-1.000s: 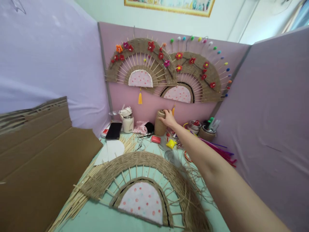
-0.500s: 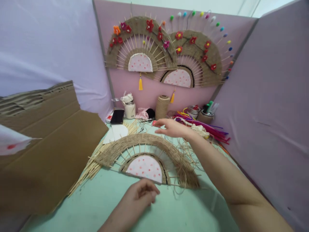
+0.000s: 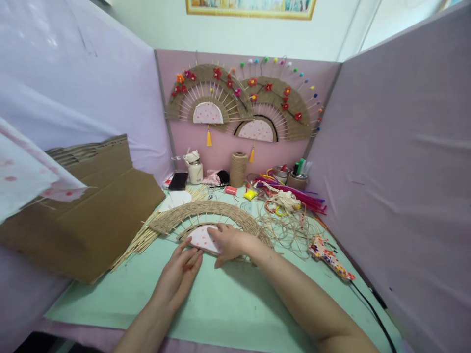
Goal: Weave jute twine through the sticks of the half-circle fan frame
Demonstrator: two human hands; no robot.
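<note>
A half-round fan woven of jute twine over bamboo sticks [image 3: 206, 212] lies on the mint-green table [image 3: 228, 304]. Its centre is a pink spotted half-disc [image 3: 200, 237]. My right hand [image 3: 231, 242] lies flat on the lower right of that half-disc, fingers stretched out. My left hand [image 3: 180, 270] rests at the fan's lower edge with its fingers straight and together, tips touching the half-disc. Neither hand holds anything.
Cardboard sheets [image 3: 91, 215] lean at the left. A bundle of bamboo sticks [image 3: 142, 240] lies beside the fan. At the back stand a twine spool [image 3: 238, 169], a phone [image 3: 178, 181] and a jar [image 3: 195, 169]. Loose twine [image 3: 290, 226], pipe cleaners [image 3: 294, 192] and a patterned glue gun [image 3: 327, 256] lie at right.
My right hand left the twine spool at the back and came down onto the fan's centre. My left hand came into view, uncurled and reached the fan's lower edge.
</note>
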